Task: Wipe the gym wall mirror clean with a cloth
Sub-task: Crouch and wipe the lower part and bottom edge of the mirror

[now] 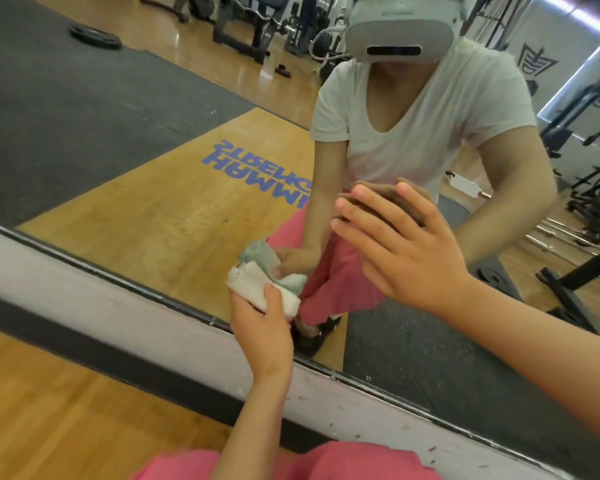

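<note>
Item: cloth, white, bunched into a thick wad. I log it low on the mirror, just above the glass's bottom edge, where it meets its own pale green reflection, so it sits against the glass. Its long axis runs from upper left to lower right, roughly along the mirror's lower edge, with the frayed end pointing up and left. Holder: left hand, reaching up from below. Its thumb lies curled over the near face of the wad and the rest of the fingers wrap beneath, a firm grip round the cloth. Mirror: a large wall pane whose bottom edge crosses my view on a slant, higher at the left and lower at the right. Second hand: right hand, higher and to the right of the cloth and apart from it, holding nothing. Its straight, spread fingers point up and left, their tips meeting their reflection on the glass. Below the mirror: a white wall strip, then a dark baseboard, then wooden floor. Pink trousers show at the bottom edge. In the reflection: the person in a white T-shirt and a grey headset, blue lettering on the boards, a black mat, a weight plate, and gym machines behind.
</note>
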A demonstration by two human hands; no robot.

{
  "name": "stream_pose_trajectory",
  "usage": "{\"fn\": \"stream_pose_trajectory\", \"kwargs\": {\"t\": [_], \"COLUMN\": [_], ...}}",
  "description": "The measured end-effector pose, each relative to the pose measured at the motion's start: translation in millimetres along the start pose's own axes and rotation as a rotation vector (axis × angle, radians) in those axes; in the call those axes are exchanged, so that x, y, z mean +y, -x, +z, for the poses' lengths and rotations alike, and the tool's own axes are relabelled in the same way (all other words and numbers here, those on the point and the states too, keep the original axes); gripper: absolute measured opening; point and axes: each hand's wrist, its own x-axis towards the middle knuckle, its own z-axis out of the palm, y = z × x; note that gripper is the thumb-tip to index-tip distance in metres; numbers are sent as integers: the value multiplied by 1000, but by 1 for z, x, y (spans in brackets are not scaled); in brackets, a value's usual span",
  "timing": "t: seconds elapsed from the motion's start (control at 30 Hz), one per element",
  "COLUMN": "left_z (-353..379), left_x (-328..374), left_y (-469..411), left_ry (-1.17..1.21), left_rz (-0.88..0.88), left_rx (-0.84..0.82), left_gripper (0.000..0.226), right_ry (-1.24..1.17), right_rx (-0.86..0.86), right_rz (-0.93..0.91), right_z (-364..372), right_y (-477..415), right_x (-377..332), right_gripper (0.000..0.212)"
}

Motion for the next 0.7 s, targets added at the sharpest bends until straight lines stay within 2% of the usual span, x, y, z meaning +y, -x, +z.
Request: {"fn": "stream_pose_trajectory", "kwargs": {"t": [0.07, 0.17, 0.27, 0.33, 0.4, 0.6, 0.7], "left_z": [-8, -7, 4, 9, 7, -23, -41], "left_x": [-8, -4, 22, 35, 36, -18, -47], "left_y": [0, 2, 2, -2, -9, -28, -35], "left_ry": [-9, 15, 66, 50, 34, -31, -84], "left_rz": [-55, -50, 66, 160, 182, -47, -117], "left_rx": [27, 19, -49, -70, -56, 72, 42], "left_gripper": [40, 40, 37, 33, 30, 32, 38], "right_ry": [-49, -117, -125, -116, -107, -34, -42], "right_rx": [-10, -57, -99, -117, -120, -139, -139], "right_rz": [8, -94, -148, -132, -102, -121, -112], "right_z": [1, 1, 6, 11, 17, 24, 25], "right_y": [-5, -18, -32, -39, -42, -39, -40], "right_x": [-5, -22, -41, -44, -43, -45, -46], "right_gripper": [43, 38, 44, 47, 48, 53, 55]}}
